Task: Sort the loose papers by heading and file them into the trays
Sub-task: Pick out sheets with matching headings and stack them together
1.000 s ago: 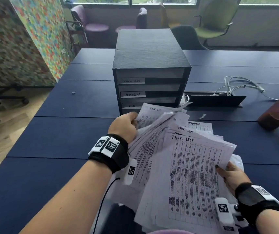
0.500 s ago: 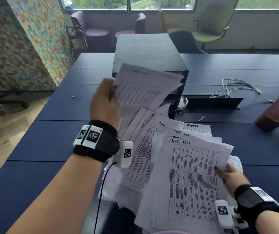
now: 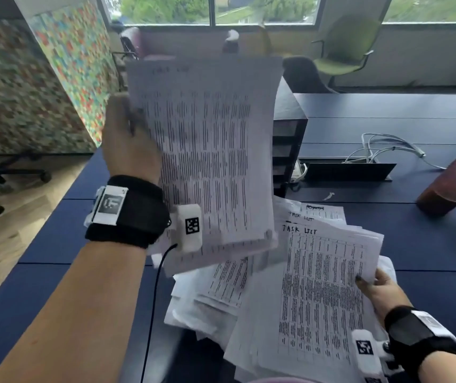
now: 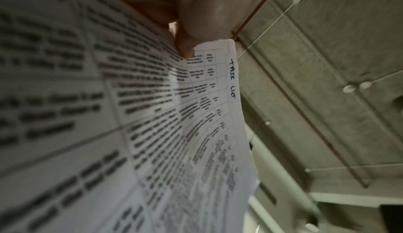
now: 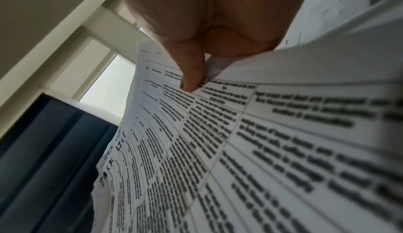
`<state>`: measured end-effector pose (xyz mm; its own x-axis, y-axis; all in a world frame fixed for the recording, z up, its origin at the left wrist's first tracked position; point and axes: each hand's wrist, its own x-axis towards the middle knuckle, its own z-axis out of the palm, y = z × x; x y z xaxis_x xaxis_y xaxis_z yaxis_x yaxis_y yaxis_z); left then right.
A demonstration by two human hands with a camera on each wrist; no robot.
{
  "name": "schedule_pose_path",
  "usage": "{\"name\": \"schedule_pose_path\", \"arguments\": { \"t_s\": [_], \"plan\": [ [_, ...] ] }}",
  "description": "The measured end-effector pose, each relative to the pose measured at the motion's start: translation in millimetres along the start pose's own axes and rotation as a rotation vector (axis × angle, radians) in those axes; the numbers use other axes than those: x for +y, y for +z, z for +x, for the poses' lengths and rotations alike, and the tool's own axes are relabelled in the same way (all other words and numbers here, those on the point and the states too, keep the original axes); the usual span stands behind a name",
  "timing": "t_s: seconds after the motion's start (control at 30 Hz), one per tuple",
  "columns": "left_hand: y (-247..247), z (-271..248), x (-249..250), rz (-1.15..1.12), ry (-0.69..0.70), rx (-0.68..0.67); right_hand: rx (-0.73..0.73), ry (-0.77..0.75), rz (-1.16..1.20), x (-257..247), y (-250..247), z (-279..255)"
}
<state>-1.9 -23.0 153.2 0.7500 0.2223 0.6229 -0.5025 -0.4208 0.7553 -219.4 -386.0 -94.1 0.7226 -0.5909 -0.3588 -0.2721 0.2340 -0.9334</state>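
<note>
My left hand (image 3: 130,139) grips a few printed sheets (image 3: 207,150) by their left edge and holds them upright, high above the table. The left wrist view shows the heading "TASK LIST" on the top sheet (image 4: 233,79), pinched near its corner. My right hand (image 3: 378,291) holds a fanned stack of papers (image 3: 315,294) low at the front, thumb on a sheet also headed "TASK LIST" (image 5: 196,133). The black tray unit (image 3: 287,134) stands behind the raised sheets, mostly hidden by them.
The table (image 3: 414,244) is dark blue. A dark red tumbler (image 3: 453,183) stands at the right. White cables (image 3: 381,150) and a black cable flap (image 3: 348,171) lie right of the tray unit. Chairs stand beyond the table's far edge.
My left hand has pulled some sheets out of the stack and raised them up in front of the tray unit. The right hand kept hold of the stack, nearly still.
</note>
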Motion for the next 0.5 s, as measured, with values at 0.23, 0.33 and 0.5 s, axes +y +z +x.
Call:
{"name": "schedule_pose_path", "arguments": {
  "t_s": [0.23,0.33,0.5],
  "plan": [
    [0,-47,-70,0.133,-0.282,-0.095,-0.033,0.065,0.139,-16,-27,-5],
    [-3,-58,-89,0.160,-0.381,-0.106,-0.121,0.076,0.247,-27,-31,-9],
    [11,-75,-105,0.078,-0.508,-0.165,-0.214,0.052,0.270,-55,-17,-12]
  ]
}}
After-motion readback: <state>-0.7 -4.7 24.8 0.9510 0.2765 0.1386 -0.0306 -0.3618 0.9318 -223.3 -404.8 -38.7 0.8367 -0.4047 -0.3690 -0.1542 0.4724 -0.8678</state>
